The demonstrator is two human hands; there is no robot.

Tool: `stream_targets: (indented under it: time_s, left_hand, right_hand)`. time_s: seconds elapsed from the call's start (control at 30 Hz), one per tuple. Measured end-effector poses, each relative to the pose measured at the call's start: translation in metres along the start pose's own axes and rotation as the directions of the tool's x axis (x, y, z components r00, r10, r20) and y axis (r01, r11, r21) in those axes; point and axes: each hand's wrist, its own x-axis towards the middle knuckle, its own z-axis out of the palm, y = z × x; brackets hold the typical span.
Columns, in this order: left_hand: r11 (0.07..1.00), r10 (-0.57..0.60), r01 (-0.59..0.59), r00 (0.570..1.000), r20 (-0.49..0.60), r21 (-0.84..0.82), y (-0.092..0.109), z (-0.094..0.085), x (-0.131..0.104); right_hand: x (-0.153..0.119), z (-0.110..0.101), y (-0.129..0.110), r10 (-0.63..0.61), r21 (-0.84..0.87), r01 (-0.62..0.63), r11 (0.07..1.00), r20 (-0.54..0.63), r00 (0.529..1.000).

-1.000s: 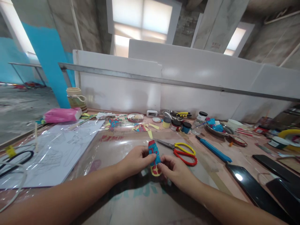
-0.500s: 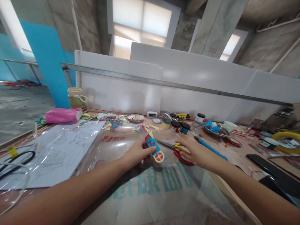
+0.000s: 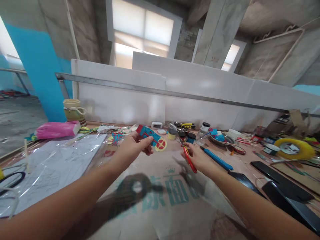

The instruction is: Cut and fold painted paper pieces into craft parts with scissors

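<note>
My left hand point(image 3: 136, 146) pinches a painted cutout point(image 3: 152, 136) between thumb and fingers. The cutout is blue and red, with a rounded yellow end bearing a red pattern. To its right, my right hand point(image 3: 196, 155) is closed on a pair of scissors point(image 3: 189, 160) with red and yellow handles. The scissor blades point up and away, apart from the cutout. Both hands are raised over a plastic sheet point(image 3: 155, 220) with green lettering, where their shadows fall. More blue and red painted pieces point(image 3: 116, 137) lie beyond my left hand.
At left are drawing sheets point(image 3: 52, 170) under clear plastic, a pink packet point(image 3: 58, 129) and a lidded jar point(image 3: 74, 111). Paint jars point(image 3: 191, 137), a metal bowl point(image 3: 220, 137), a blue-handled tool point(image 3: 217, 158), yellow tape point(image 3: 295, 149) and a black object point(image 3: 282, 181) stand or lie to the right.
The cutout has been lifted and turned, now lying more sideways in my left hand. My right hand has raised the scissors and swung their blades upward, away from the cutout. The view has shifted rightward.
</note>
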Motion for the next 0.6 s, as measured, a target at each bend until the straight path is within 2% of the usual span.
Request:
stream_targets:
  time_s: [0.07, 0.13, 0.17, 0.23, 0.27, 0.37, 0.43, 0.53, 0.6]
  left_hand:
    - [0.999, 0.044, -0.044, 0.998, -0.040, 0.000, 0.007, -0.002, -0.001]
    - [0.998, 0.065, -0.065, 0.995, -0.081, -0.001, 0.010, -0.002, -0.004]
    - [0.998, 0.064, -0.064, 0.993, -0.096, 0.001, 0.009, -0.001, -0.005]
    - [0.999, 0.043, -0.043, 0.993, -0.105, 0.008, 0.007, 0.004, -0.008]
    - [1.000, 0.027, -0.026, 0.995, -0.097, 0.013, 0.006, 0.007, -0.011]
    - [0.997, -0.005, 0.006, 1.000, -0.022, 0.072, 0.005, 0.015, -0.018]
    - [0.984, 0.019, -0.023, 0.999, 0.025, 0.174, 0.006, 0.018, -0.023]
    - [0.912, 0.068, -0.105, 0.992, 0.106, 0.397, 0.003, 0.019, -0.027]
    - [0.869, 0.084, -0.158, 0.981, 0.175, 0.469, -0.002, 0.021, -0.030]
  right_hand:
    - [-0.003, 0.011, -0.017, -0.008, 0.162, 0.009, 0.987, -0.007, 1.000]
    - [-0.008, 0.025, -0.035, -0.033, 0.350, 0.036, 0.936, -0.014, 0.999]
    - [-0.011, 0.032, -0.045, -0.044, 0.549, 0.046, 0.835, -0.017, 0.999]
    - [-0.016, 0.043, -0.061, -0.073, 0.747, 0.070, 0.662, -0.029, 0.997]
    - [-0.018, 0.046, -0.068, -0.078, 0.773, 0.108, 0.625, -0.075, 0.994]
    - [-0.024, 0.044, -0.081, -0.026, 0.740, 0.143, 0.657, -0.168, 0.986]
    - [-0.026, 0.039, -0.084, 0.013, 0.730, 0.141, 0.669, -0.202, 0.979]
    - [-0.030, 0.036, -0.083, 0.023, 0.737, 0.138, 0.662, -0.204, 0.979]
    - [-0.031, 0.039, -0.082, 0.002, 0.744, 0.121, 0.657, -0.162, 0.987]
